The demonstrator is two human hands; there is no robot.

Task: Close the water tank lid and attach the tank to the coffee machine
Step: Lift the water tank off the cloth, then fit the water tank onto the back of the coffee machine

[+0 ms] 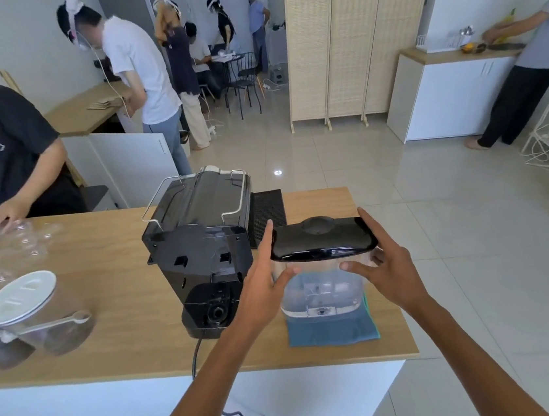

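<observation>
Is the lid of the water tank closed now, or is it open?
Closed, it seems: the black lid lies flat across the clear water tank. Whether it has clicked shut cannot be told.

Water tank (322, 291): clear, upright on a blue cloth (331, 331) near the counter's (119, 355) right edge.
Lid (321, 240): black, sitting on the tank's top.
Left hand (261, 284), right hand (387, 265): cupping the tank's sides under the lid.
Coffee machine (202, 243): black, just left of the tank, apart from it.
</observation>
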